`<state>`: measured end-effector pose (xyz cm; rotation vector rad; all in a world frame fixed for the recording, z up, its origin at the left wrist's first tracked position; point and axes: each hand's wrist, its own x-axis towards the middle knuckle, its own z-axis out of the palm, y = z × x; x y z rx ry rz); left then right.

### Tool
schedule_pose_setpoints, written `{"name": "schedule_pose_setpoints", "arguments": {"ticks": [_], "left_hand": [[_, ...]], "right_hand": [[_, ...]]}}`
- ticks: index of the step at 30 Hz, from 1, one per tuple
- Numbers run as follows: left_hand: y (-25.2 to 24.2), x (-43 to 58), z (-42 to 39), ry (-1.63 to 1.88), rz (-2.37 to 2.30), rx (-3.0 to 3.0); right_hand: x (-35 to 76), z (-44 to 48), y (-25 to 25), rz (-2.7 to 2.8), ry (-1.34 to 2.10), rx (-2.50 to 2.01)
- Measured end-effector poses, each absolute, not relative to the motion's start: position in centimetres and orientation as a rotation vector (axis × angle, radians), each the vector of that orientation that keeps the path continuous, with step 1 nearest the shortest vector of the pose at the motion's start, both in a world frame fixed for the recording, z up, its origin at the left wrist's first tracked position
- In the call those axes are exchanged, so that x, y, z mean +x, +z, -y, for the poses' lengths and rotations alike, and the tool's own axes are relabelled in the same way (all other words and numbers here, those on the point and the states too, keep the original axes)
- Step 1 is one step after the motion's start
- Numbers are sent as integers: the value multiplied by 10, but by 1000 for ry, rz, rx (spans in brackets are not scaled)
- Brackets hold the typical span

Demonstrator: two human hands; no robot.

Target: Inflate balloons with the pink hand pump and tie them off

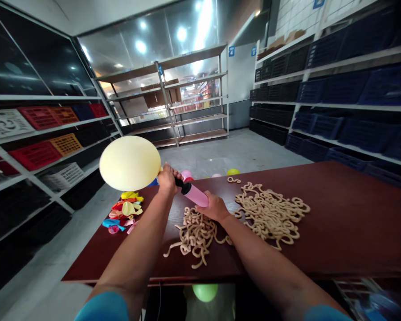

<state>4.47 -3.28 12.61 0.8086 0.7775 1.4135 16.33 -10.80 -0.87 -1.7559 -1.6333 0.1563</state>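
Note:
A pale yellow balloon (130, 163), swollen with air, sticks out to the left of my left hand (168, 179). That hand is closed around the balloon's neck, where it meets the black nozzle end of a hand pump (195, 195). My right hand (214, 207) grips the lower end of the pump's pink barrel; its fingertips are partly hidden. Beneath the pump lies a pile of beige twisted cords (197, 236), and a bigger pile of beige cords (270, 211) spreads to the right. Flat, uninflated balloons (128, 208) in several colours lie at the table's left edge.
The dark red-brown table (347, 214) stretches far to the right. Inflated balloons (233, 171) show past its far edge, and a green balloon (205, 292) is below its near edge. Shelves with crates (36, 117) stand left, dark blue crates (370, 133) right, and a metal rack (200, 117) behind.

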Motion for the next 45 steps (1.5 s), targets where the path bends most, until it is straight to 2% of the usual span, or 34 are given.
{"name": "schedule_pose_setpoints", "arguments": {"ticks": [12,15,22,26,29,38,41,45], "left_hand": [[230,-24,21,1591,-664,982],[222,-18,16,1598,-677,967],[146,36,23,1440,-773,901],[125,52,31,1421,-811,810],[135,44,30,1437,-791,834],[219,-22,21,1582,-647,964],[217,-22,17,1589,-664,936],[184,0,13,1562,-708,882]], "right_hand": [[161,106,-10,1620,182,-1659],[161,106,-11,1615,179,-1696],[163,106,-16,1619,151,-1740],[164,107,-14,1610,136,-1765],[164,108,-12,1608,121,-1722],[162,104,-14,1615,117,-1619],[163,103,-17,1612,111,-1663],[166,104,-20,1623,112,-1727]]}}
